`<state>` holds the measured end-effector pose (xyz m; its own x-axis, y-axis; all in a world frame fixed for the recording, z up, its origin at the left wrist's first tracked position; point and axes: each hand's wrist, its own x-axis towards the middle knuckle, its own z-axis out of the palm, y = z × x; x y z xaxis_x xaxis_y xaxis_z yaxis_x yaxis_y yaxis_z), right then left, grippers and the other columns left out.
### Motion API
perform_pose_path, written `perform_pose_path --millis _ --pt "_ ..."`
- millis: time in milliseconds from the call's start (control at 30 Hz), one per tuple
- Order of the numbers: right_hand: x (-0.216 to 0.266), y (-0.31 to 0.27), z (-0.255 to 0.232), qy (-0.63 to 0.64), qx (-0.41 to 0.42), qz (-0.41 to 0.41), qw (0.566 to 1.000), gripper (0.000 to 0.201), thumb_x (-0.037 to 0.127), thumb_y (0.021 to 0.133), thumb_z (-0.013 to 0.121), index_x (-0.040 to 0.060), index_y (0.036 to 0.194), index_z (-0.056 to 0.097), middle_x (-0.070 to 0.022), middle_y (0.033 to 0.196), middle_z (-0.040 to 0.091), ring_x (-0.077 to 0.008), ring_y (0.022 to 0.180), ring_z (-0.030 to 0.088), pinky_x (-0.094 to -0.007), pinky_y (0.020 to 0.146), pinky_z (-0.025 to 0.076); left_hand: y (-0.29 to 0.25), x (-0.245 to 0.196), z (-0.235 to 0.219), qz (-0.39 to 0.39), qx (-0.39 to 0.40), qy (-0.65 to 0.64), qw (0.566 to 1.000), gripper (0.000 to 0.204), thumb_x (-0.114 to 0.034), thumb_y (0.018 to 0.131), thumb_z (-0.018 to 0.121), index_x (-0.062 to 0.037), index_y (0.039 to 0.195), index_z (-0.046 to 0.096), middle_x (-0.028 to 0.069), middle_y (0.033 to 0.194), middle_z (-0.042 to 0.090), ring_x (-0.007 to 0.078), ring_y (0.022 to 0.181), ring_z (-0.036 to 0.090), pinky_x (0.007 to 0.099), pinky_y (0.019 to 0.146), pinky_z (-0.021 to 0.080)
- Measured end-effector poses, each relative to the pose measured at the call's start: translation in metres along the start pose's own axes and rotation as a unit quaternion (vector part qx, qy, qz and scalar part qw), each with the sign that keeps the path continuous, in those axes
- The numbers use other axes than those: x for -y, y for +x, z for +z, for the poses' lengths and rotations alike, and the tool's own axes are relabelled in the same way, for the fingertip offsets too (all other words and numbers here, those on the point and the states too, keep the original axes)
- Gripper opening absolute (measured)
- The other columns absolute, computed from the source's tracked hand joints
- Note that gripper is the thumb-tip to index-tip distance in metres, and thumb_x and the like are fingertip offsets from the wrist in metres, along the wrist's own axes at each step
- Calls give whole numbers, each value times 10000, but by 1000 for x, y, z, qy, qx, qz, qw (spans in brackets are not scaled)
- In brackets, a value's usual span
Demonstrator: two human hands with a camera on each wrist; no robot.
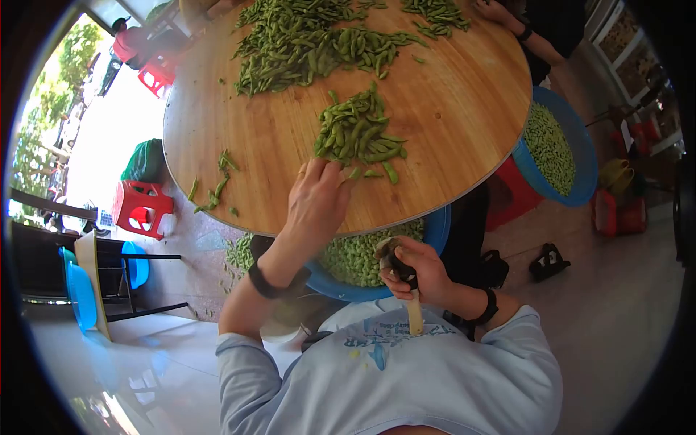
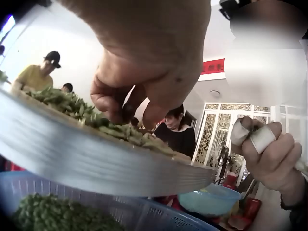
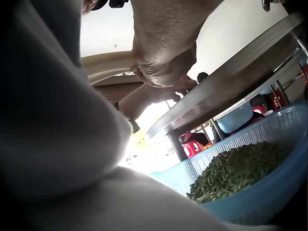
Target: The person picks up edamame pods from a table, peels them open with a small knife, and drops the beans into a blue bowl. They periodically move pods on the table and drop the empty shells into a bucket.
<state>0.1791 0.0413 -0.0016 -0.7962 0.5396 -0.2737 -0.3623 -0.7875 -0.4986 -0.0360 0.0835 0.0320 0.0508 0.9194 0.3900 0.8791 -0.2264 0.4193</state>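
Green pods [image 1: 355,130] lie in a small pile near the front of the round wooden table [image 1: 435,138]. At the near edge of that pile is my left hand [image 1: 319,199], its fingers bent down at the pods; whether it pinches one is hidden. My right hand [image 1: 424,272] is above the basket, in front of my shirt, curled round a dark tool with a pale strip [image 1: 415,315] pointing down. In the left wrist view wraps [image 2: 263,139] cover fingertips of the right hand [image 2: 276,161]. A blue basket [image 1: 437,228] of shelled beans [image 1: 355,257] sits below the table edge.
A larger pod heap [image 1: 290,51] covers the table's far side. Another blue basin [image 1: 583,156] of beans stands at the right, near a red stool [image 1: 511,196]. Another person's arm [image 1: 540,45] reaches the table at the far right. A red stool [image 1: 143,208] stands at the left.
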Motion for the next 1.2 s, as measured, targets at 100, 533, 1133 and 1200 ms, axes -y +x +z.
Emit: perform_pose_path --millis 100,533,1133,1200 --pt "1 4 -7 2 -1 -29 1000 278 192 995 346 11 1164 471 -71 715 503 -96 480 420 -217 386 341 4 7 20 -84 82 -28 993 278 -76 779 623 1 1041 570 187 974 545 389 925 535 444 788 446" --pt "13 31 -1 -137 -31 -152 978 407 133 981 374 26 1374 347 -123 827 549 -103 500 444 -215 387 360 -35 -17 7 -286 119 -591 745 171 -12 805 670 8 963 608 20 754 623 52 583 529 178 460 361" --pt "-1 36 5 -235 -15 -192 953 389 113 983 413 12 1358 404 -68 840 555 -58 500 426 -190 395 335 -60 4 16 -253 52 -687 679 183 54 808 639 12 981 599 66 855 640 108 650 574 219 525 434" --pt "2 37 3 -209 4 -173 962 354 110 977 429 1 1313 453 -84 826 569 -66 504 445 -193 391 345 -55 7 13 -290 121 -793 521 131 19 819 642 2 942 599 84 816 645 119 605 569 237 476 421"
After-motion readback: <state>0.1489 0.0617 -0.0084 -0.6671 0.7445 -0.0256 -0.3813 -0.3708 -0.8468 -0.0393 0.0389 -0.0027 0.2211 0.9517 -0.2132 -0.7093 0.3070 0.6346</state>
